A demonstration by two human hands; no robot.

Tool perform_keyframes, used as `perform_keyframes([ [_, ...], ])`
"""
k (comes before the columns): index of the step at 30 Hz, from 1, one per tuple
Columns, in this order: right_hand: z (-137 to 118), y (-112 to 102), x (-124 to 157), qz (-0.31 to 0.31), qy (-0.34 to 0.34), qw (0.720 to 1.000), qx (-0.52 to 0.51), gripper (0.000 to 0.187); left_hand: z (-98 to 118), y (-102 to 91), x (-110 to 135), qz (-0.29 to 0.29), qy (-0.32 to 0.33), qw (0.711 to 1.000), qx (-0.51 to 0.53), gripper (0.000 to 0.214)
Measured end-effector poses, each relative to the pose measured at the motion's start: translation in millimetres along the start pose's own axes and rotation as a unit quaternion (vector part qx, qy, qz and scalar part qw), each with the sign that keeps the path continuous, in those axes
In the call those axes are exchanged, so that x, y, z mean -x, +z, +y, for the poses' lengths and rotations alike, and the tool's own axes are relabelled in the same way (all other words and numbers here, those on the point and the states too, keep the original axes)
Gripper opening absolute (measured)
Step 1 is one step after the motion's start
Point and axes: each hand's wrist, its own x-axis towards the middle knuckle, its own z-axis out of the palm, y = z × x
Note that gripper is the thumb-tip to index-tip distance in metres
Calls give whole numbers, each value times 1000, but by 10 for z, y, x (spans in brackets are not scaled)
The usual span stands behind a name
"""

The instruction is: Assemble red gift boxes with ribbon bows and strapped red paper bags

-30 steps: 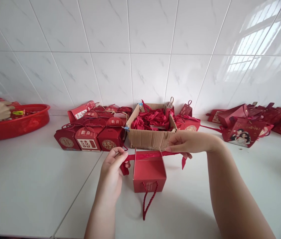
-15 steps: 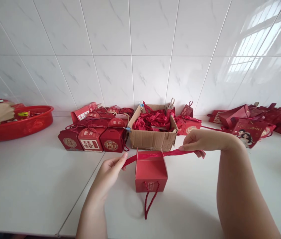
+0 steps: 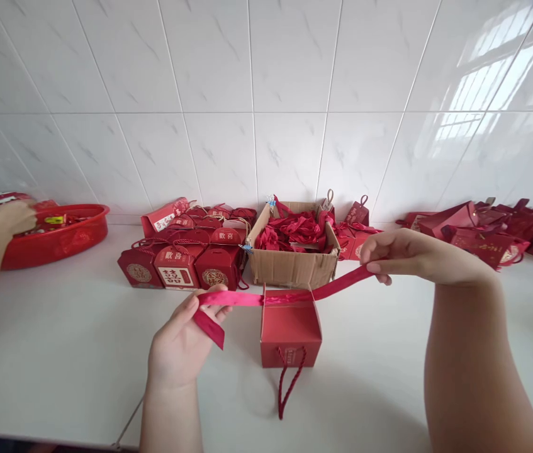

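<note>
Now ribbon (image 3: 242, 299) spans the red box (image 3: 291, 326), inside the desk's front edge (image 3: 58, 434).
Left fingers (image 3: 187, 307) and right fingers (image 3: 379, 246) pinch it, likely for tension.

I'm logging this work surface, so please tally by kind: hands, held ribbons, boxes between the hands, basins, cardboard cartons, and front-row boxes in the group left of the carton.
Left hand, right hand, another person's hand: 3
Held ribbon: 1
Red box: 1
Basin: 1
Carton: 1
Front-row boxes: 3
Total: 10
</note>
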Motion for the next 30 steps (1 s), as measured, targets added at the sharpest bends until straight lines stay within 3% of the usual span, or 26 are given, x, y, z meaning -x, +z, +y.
perform_keyframes([
  [6,31,36,-48,-23,-102,991,-79,14,5,37,44,-54,32,997,50,20],
  [10,71,88,-115,-38,-164,977,-131,20,4,65,38,-54,45,994,83,34],
  [16,131,154,-279,-54,-179,967,-174,16,19,185,2,-52,98,989,101,22],
  [21,120,223,-414,12,-182,964,-192,9,252,548,-74,-66,147,984,-79,18],
  [25,84,262,-462,54,-181,968,-162,29,485,952,-157,-107,175,941,-270,15],
  [30,-67,327,-433,94,-176,970,-141,33,673,1330,-223,-170,205,895,-358,8],
])
